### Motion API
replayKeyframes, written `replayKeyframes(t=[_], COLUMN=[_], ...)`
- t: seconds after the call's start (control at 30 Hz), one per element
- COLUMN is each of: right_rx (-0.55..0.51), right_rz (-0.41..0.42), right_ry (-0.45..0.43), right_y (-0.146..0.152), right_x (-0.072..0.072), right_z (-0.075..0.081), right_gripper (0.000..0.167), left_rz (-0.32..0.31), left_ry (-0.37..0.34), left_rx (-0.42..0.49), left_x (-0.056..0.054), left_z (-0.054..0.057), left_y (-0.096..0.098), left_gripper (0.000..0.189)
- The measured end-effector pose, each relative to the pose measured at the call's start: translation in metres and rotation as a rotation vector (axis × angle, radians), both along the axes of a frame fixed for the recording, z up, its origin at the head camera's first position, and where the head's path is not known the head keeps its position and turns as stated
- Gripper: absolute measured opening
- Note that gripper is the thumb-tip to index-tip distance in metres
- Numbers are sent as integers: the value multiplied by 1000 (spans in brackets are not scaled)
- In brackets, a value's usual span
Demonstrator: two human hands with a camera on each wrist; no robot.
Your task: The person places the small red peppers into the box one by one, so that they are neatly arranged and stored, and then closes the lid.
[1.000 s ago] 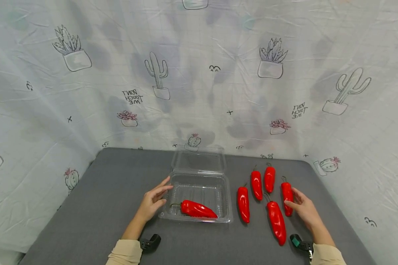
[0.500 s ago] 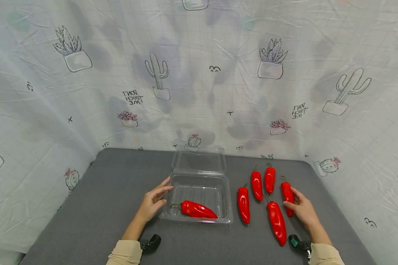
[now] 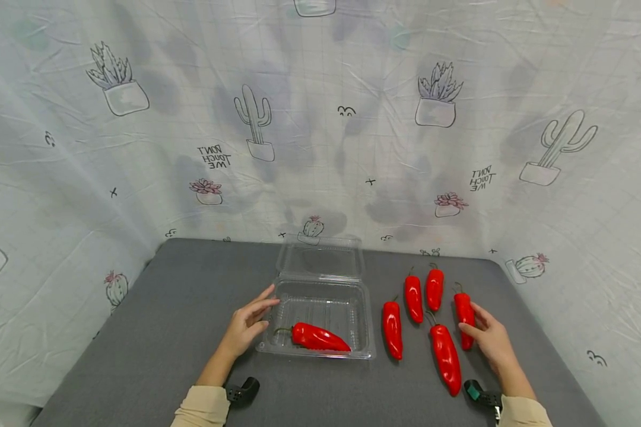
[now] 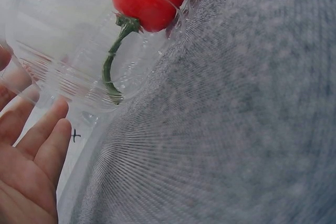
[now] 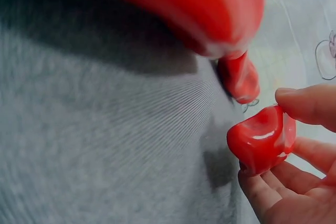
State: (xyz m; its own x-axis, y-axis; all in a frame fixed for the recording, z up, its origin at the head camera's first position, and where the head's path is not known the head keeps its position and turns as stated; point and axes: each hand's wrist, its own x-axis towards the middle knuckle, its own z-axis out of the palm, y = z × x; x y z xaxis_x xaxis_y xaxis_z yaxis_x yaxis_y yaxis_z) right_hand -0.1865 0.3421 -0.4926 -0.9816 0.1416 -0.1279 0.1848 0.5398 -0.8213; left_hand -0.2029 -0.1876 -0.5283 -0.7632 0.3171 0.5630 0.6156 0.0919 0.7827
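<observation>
Beige sleeves (image 3: 203, 406) and black, curved wrist devices (image 3: 244, 391), the right one with a green patch (image 3: 473, 389)

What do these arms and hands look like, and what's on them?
They're a person's: beige sleeves, and a black curved gadget at each wrist, the right one with a green patch. The left hand and right hand wear no gloves.

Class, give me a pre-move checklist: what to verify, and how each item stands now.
1. Right hand grips the rightmost pepper: ok, thumb and fingers pinch it.
2. Lid open: ok, tipped back.
3. Room in the clear container: ok, the pepper inside lies along its near side.
4. Left hand steadying the container: cannot tell; its fingers are at the left edge.
5. Rightmost pepper lifted off the table: cannot tell.
</observation>
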Motion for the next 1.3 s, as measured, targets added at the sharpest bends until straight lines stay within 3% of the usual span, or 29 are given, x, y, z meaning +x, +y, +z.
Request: replayKeyframes(t=[0.73, 0.9, 1.3], right_rx=[-89, -117, -214], right_rz=[-10, 31, 185], right_ry=[130, 162, 281], right_y=[-25, -33, -58], right_x=[6, 9, 17], right_z=[34, 41, 54], right_gripper=[72, 72, 65], left_rz=[-9, -9, -15], left_ry=[-18, -41, -22], left_rx=[10, 5, 15], left_x=[-2, -1, -2], left_z=[-2, -3, -4], left_y=[-1, -2, -2], left_gripper=[42, 42, 43])
